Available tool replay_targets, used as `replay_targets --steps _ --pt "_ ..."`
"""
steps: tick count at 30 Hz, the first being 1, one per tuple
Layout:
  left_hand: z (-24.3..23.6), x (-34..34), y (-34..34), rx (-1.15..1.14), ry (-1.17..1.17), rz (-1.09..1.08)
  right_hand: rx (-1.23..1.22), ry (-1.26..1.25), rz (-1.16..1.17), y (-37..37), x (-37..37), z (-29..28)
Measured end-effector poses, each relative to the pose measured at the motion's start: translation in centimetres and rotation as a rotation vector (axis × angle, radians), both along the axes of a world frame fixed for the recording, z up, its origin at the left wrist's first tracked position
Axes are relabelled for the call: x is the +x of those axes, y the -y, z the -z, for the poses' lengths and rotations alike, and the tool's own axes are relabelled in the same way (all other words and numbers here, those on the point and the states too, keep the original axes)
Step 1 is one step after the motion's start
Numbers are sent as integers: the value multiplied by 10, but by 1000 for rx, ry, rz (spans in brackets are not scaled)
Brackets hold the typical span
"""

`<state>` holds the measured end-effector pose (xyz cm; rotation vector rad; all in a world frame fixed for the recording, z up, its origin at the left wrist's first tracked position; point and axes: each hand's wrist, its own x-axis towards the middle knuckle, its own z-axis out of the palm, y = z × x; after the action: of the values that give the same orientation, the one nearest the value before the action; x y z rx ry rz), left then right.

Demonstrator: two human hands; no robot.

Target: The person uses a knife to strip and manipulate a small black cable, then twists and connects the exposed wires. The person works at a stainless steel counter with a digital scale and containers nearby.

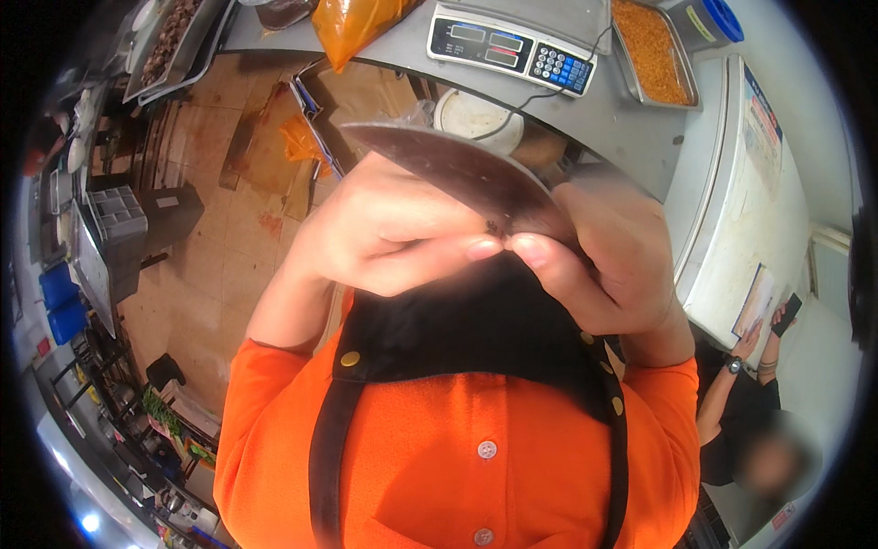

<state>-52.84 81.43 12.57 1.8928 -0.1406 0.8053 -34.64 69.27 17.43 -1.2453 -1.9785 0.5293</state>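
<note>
A wide, dark metal blade (430, 160) with a curved edge is held slantwise in front of my chest, beneath the bench edge in the picture. My left hand (389, 233) is closed along its lower side, with the thumb tip at that edge. My right hand (613, 256) is closed at its right end, the thumb almost touching the left one. A small dark speck sits by the thumb tips; I cannot make out what it is. Any handle is hidden by my right hand.
A steel bench (631, 133) holds a scale (508, 55), an orange bag (357, 23) and a tray of orange crumbs (654, 50). Below is a white bucket (480, 114). Right, beside a white appliance (736, 188), a co-worker (732, 421) holds a phone (786, 316). Crates (119, 224) stand left.
</note>
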Motion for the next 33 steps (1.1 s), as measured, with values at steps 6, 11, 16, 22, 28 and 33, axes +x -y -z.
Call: replay_targets --steps 6,11,16,22,28,33 --pt "2 1 3 -14 24 -15 -4 -20 6 2 0 1" --pt "-1 -4 -1 -48 -51 60 11 -19 22 0 -2 0" --pt "-3 -5 -3 -22 -57 59 4 1 18 1 0 -1" --pt "0 -5 -1 -78 -31 27 -2 -29 28 -4 -4 -2" --pt "5 -1 -1 -71 -22 5 -41 -83 63 -8 -4 -3" --pt "4 -1 -6 -80 -11 40 -82 -83 36 -9 -1 -4"
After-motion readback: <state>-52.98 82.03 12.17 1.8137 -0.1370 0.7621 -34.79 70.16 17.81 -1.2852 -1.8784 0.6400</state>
